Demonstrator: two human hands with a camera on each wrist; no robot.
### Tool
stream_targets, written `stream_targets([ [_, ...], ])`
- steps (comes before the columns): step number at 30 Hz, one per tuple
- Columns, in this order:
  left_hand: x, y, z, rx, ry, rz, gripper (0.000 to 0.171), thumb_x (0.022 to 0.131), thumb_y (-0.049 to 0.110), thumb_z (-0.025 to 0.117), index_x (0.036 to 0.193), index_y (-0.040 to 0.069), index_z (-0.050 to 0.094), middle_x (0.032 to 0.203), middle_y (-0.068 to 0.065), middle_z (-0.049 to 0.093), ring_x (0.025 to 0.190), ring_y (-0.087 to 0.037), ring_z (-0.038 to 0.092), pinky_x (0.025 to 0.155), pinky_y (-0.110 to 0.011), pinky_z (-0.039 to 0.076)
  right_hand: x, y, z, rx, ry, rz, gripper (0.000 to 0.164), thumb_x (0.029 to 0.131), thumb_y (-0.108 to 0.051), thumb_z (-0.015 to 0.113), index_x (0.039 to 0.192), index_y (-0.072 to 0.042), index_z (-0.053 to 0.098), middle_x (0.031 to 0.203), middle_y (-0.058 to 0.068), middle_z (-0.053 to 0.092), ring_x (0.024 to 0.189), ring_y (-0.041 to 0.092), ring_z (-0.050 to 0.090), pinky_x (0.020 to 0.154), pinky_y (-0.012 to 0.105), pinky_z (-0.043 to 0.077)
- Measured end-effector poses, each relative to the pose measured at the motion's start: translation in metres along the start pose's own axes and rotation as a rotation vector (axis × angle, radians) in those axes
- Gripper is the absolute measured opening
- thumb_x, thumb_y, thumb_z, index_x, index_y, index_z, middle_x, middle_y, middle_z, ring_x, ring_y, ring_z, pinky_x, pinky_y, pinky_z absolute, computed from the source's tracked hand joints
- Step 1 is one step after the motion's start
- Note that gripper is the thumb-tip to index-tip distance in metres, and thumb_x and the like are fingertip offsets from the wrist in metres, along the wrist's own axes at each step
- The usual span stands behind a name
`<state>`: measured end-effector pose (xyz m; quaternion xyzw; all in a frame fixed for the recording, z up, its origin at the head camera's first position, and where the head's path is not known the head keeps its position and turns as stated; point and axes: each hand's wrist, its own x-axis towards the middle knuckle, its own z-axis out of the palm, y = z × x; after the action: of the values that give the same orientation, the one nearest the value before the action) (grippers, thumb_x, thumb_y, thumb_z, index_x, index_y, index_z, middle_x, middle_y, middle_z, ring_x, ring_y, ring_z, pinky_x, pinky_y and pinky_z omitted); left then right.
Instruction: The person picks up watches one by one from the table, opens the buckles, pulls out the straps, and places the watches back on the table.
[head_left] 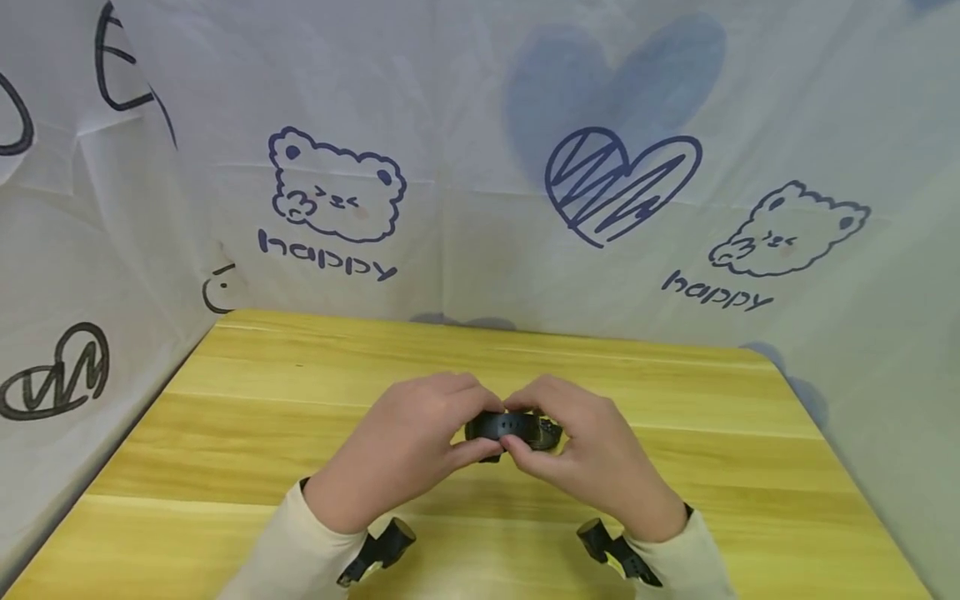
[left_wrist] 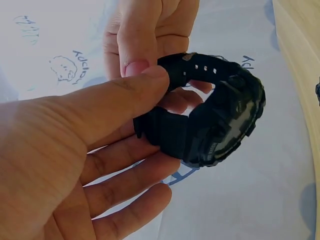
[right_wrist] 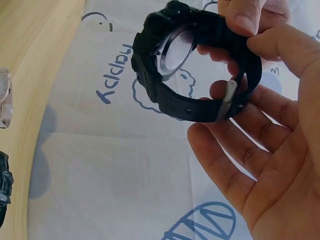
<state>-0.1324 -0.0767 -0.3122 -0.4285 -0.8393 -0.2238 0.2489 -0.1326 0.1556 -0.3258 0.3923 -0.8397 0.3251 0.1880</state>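
A black wristwatch [head_left: 519,427] is held up between both hands over the table, its strap closed into a loop. My left hand [head_left: 416,437] pinches the strap [left_wrist: 172,132] with thumb and fingers, the other fingers loosely spread below. From the other side my right hand [head_left: 592,442] also pinches the strap, its thumb close to the left thumb. The bulky case [left_wrist: 230,122] faces away from the hands in the left wrist view. In the right wrist view the round metal back [right_wrist: 177,50] shows, along with a silver buckle [right_wrist: 229,95] near my right fingertips.
The wooden table [head_left: 300,375] ends at white cloth walls [head_left: 465,267] with drawn bears and hearts. At the left edge of the right wrist view are a cut-off pale, round-faced thing [right_wrist: 4,95] and a dark thing [right_wrist: 4,185]. Black cameras [head_left: 393,540] sit on both wrists.
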Motion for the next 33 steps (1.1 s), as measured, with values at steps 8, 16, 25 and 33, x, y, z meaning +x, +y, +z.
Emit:
stream_targets([
  [8, 0.0006, -0.0005, 0.0005, 0.001, -0.004, -0.020, 0.029, 0.085, 0.035, 0.086, 0.104, 0.015, 0.076, 0.089, 0.008, 0.069, 0.072, -0.004, 0.058, 0.062, -0.023, 0.050, -0.0009, -0.0001, -0.0013, -0.055, -0.021, 0.009, 0.021, 0.089, -0.016, 0.080, 0.109, -0.019, 0.072, 0.100, -0.011, 0.069, 0.082, 0.002, 0.062, 0.069, 0.024, 0.056],
  [16, 0.0009, -0.0010, -0.0024, -0.016, -0.029, -0.036, 0.025, 0.089, 0.030, 0.084, 0.107, 0.015, 0.075, 0.094, 0.007, 0.070, 0.077, -0.005, 0.061, 0.066, -0.023, 0.053, 0.0005, 0.0007, -0.0029, -0.076, -0.031, -0.022, 0.021, 0.093, -0.018, 0.080, 0.112, -0.017, 0.072, 0.102, -0.009, 0.071, 0.084, 0.003, 0.063, 0.067, 0.020, 0.053],
  [25, 0.0000, -0.0015, -0.0041, -0.017, -0.054, -0.047, 0.023, 0.090, 0.028, 0.083, 0.108, 0.017, 0.075, 0.096, 0.008, 0.070, 0.081, -0.005, 0.063, 0.068, -0.024, 0.054, -0.0006, 0.0015, -0.0018, -0.059, -0.051, -0.024, 0.021, 0.092, -0.017, 0.080, 0.111, -0.017, 0.072, 0.101, -0.009, 0.070, 0.080, 0.005, 0.062, 0.065, 0.019, 0.051],
  [33, 0.0009, -0.0008, -0.0049, -0.012, -0.052, -0.047, 0.022, 0.089, 0.026, 0.085, 0.106, 0.017, 0.075, 0.094, 0.009, 0.070, 0.079, -0.006, 0.062, 0.067, -0.024, 0.054, 0.0005, -0.0006, -0.0024, -0.089, -0.044, -0.042, 0.018, 0.093, -0.018, 0.080, 0.109, -0.018, 0.071, 0.099, -0.010, 0.070, 0.076, 0.004, 0.060, 0.062, 0.017, 0.049],
])
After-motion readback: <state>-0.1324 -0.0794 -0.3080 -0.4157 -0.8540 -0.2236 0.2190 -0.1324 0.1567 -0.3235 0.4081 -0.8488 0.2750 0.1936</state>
